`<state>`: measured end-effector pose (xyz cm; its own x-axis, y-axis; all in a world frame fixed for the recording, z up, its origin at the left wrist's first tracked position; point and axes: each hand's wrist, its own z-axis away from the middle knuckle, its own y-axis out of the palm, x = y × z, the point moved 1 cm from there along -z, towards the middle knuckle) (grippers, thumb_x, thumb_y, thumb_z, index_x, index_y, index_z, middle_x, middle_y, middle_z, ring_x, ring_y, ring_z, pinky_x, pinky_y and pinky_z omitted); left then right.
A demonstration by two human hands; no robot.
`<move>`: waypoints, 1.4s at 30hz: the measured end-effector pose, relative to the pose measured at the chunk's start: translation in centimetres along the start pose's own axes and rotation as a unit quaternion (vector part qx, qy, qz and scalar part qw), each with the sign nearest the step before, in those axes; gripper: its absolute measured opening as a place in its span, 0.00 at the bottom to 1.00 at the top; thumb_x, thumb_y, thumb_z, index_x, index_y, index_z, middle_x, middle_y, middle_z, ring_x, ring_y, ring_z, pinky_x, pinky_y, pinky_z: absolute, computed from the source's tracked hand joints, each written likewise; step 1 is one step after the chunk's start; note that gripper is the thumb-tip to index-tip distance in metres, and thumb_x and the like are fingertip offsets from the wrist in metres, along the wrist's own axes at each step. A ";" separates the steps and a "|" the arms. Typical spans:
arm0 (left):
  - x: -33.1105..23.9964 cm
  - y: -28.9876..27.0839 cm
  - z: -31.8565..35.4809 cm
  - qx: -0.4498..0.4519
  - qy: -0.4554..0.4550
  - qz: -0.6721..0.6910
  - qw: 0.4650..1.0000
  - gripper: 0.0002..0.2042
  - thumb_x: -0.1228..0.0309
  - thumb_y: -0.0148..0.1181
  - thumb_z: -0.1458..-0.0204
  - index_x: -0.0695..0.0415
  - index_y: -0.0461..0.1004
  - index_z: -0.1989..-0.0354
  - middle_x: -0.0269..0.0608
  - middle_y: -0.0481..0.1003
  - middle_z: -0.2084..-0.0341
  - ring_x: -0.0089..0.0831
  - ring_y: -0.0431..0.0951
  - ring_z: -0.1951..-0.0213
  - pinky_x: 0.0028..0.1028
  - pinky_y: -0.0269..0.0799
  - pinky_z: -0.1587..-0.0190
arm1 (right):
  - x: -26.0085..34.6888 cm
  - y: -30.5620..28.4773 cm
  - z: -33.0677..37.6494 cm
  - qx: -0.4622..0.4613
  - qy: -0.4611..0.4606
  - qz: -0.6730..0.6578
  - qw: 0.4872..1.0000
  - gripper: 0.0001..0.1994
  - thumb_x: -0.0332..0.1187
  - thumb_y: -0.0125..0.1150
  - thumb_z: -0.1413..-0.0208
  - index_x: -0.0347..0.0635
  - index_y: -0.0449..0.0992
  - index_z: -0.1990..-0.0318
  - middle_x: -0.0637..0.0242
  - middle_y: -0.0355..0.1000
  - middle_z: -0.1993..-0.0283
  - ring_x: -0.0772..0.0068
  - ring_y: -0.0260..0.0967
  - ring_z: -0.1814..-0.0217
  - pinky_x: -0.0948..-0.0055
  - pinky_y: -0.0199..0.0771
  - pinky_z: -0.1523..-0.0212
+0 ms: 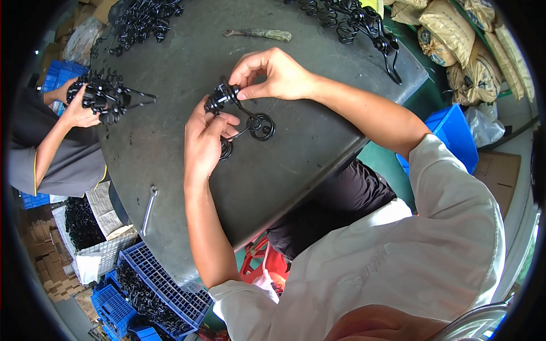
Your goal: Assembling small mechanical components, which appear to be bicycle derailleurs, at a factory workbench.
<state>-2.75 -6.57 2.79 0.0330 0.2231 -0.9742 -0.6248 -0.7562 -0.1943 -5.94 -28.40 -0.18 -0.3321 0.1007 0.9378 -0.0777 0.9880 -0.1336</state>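
Observation:
Above the dark tabletop [296,153], my left hand [203,139] is closed around a black coiled wire part [220,99], thumb and fingers at its lower side. My right hand [276,75] pinches the upper end of the same part between thumb and fingers. From it, black wire runs down to round loops [262,126] that hang beside my left fingers. Where the fingers meet the part, its details are partly hidden.
Left, a co-worker's hands [82,111] hold a bundle of black coiled parts [108,95]. More lie in a pile [145,23] and at far right [350,23]. A wrench [149,211] and wrapped-handle tool [259,34] lie on the table. Blue crates [165,278] stand below left; sacks [449,28] are stacked far right.

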 end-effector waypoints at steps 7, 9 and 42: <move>0.5 -0.1 -0.4 0.005 0.006 -0.015 1.000 0.27 0.80 0.47 0.43 0.74 0.56 0.33 0.43 0.79 0.69 0.23 0.77 0.71 0.24 0.73 0.66 | 0.0 0.2 0.1 -0.007 -0.020 0.022 1.000 0.11 0.20 0.71 0.49 0.35 0.82 0.57 0.66 0.77 0.57 0.77 0.76 0.59 0.74 0.78 0.52; 0.5 -0.2 -0.3 0.007 0.006 -0.014 1.000 0.27 0.80 0.47 0.43 0.74 0.56 0.33 0.43 0.79 0.69 0.23 0.77 0.71 0.24 0.73 0.66 | -0.3 0.2 0.0 -0.006 0.006 0.009 1.000 0.11 0.20 0.71 0.49 0.34 0.82 0.58 0.66 0.77 0.57 0.77 0.76 0.58 0.74 0.78 0.51; 0.6 -0.4 -0.4 0.024 -0.004 0.001 1.000 0.25 0.80 0.46 0.42 0.73 0.58 0.34 0.45 0.80 0.68 0.23 0.76 0.72 0.26 0.76 0.66 | -0.2 -2.4 -0.6 -0.021 0.026 -0.019 0.999 0.06 0.19 0.59 0.41 0.32 0.80 0.58 0.64 0.80 0.60 0.76 0.78 0.58 0.75 0.79 0.52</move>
<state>-2.22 -6.38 2.24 0.0266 0.2265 -0.9737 -0.6613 -0.7265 -0.1870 -5.16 -30.69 0.13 -0.2808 0.0682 0.9573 -0.0500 0.9951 -0.0856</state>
